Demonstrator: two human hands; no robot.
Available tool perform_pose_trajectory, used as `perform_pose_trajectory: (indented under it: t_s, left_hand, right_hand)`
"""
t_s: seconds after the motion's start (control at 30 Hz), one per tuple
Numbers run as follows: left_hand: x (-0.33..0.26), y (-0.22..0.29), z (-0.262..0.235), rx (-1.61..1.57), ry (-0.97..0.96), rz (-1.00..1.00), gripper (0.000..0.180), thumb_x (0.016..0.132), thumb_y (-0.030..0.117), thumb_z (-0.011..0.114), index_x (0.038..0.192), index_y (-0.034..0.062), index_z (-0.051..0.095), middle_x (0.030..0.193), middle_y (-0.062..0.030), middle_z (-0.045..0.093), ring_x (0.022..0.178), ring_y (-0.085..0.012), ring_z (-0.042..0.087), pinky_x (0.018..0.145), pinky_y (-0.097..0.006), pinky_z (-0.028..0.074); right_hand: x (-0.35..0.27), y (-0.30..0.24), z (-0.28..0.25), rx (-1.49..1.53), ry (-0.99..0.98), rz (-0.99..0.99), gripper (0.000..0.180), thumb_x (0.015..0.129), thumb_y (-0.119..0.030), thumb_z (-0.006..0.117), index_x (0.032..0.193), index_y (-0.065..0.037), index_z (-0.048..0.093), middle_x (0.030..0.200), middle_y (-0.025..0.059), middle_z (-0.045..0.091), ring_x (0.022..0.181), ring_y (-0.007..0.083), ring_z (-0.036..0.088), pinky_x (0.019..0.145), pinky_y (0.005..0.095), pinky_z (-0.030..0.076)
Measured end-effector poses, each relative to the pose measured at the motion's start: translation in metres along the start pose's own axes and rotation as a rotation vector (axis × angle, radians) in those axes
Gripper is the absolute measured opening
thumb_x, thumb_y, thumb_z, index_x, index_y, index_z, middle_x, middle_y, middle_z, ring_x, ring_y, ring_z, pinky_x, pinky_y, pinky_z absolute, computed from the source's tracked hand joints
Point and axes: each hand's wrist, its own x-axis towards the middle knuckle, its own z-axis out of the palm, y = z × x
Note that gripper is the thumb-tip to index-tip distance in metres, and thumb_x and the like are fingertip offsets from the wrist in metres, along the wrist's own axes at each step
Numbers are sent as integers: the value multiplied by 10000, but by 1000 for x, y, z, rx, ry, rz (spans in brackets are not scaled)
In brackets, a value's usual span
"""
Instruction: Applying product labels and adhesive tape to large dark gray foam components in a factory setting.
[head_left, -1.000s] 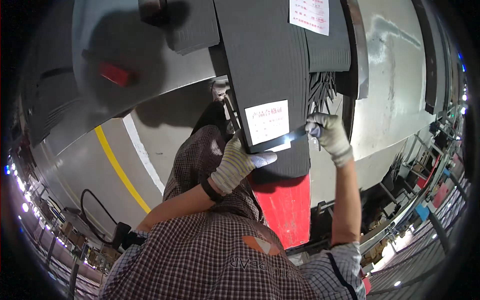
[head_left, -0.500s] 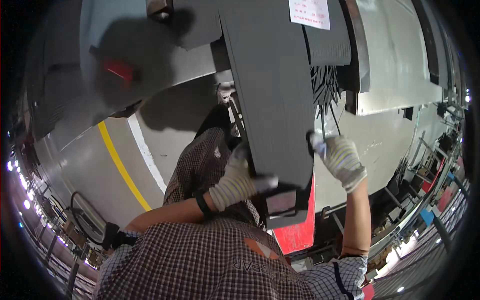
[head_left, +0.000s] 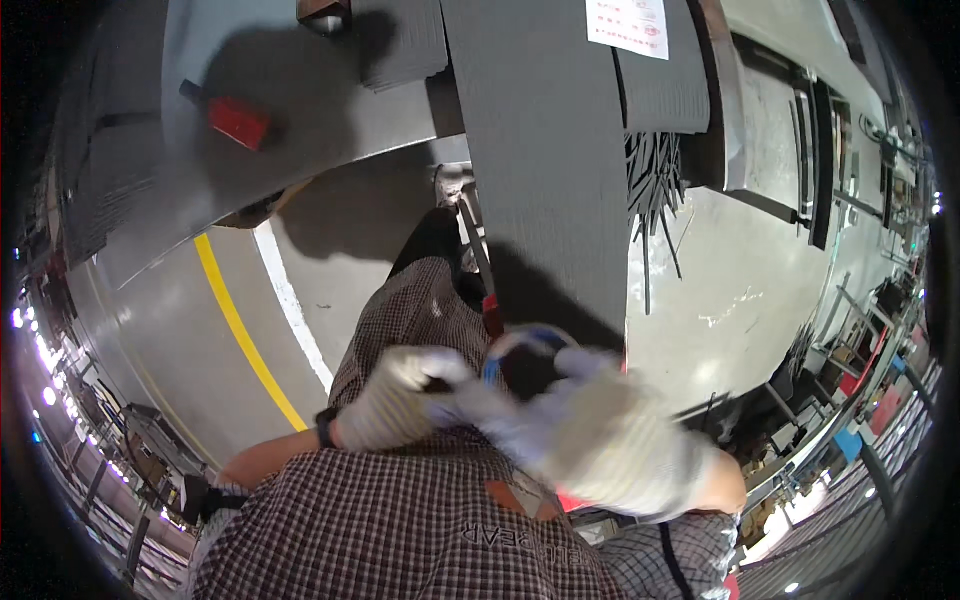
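Observation:
A tall grey stack of long flat sheets [head_left: 550,170] runs away from me, its near end in shadow behind my hands. My left hand [head_left: 395,400], in a striped knit glove, is in front of my waist with its fingers bent and blurred by motion. Close beside it, my right hand [head_left: 610,430] wears the same kind of glove and is also smeared. Its fingers close on a blue-and-white ring [head_left: 530,335], possibly a roll of tape. The two hands nearly meet, and I cannot tell whether the left holds anything. A small red item [head_left: 492,315] shows just beyond the ring.
At the left stands a grey table [head_left: 380,135] with a red-handled object [head_left: 238,122] on it. Thin dark strips [head_left: 655,180] hang out right of the stack. A printed paper [head_left: 630,25] lies on the stack's far part. A yellow line [head_left: 245,330] marks the floor.
Both hands have left the sides of the grey stack and come together before my waist. The right hand moved left and nearer; the left moved left and nearer too.

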Motion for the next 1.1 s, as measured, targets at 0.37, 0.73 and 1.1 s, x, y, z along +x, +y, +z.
perform_pose_trajectory:
  t_s: [0.37,0.73,1.1]
  left_hand:
    - [203,-133,-42,-145,-103,-238,509,801,103,776,1250,24,549,1147,-126,643,1039,-171,618,842,-331,541]
    - [94,-142,-95,356,-23,229,468,837,164,752,1241,18,566,1102,-131,671,1034,-240,644,865,-330,547]
    - [86,-93,44,-1417,-274,235,345,1005,279,533,1261,51,568,1213,-111,635,1116,-227,590,1015,-400,469]
  right_hand:
    - [-33,145,95,253,723,582,355,813,-198,777,1103,-33,657,1173,139,631,1081,280,589,917,359,481]
    - [58,23,125,-47,606,929,971,659,-433,755,1478,-103,350,1533,280,263,1410,521,206,1091,721,85]
    - [33,19,60,79,633,77,287,792,-247,706,1010,-71,643,831,71,602,844,263,606,789,414,467]
